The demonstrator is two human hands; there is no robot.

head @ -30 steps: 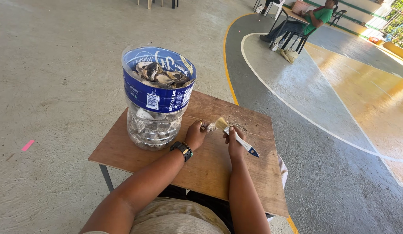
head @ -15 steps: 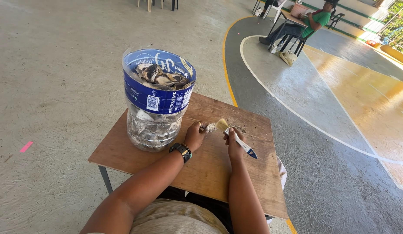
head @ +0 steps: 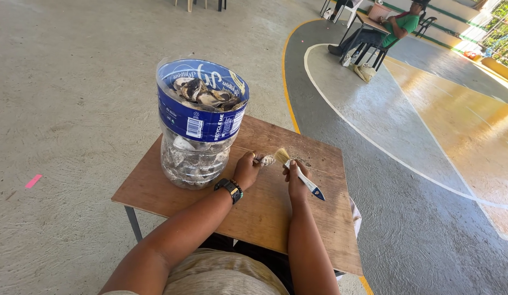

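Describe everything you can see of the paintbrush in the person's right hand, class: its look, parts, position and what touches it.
The paintbrush is small and flat, with pale, straw-coloured bristles, a white handle and a dark blue tip at the handle's end. It looks like plastic or painted wood. The right hand grips it around the middle of the handle. It lies slanted, bristles pointing up and away from the person, blue end toward them. The bristles meet a small shell pinched in the left hand, above the wooden table.

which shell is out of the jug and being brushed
The small pale shell pinched in the left hand, touched by the brush in the right hand. All other shells sit inside the clear jug.
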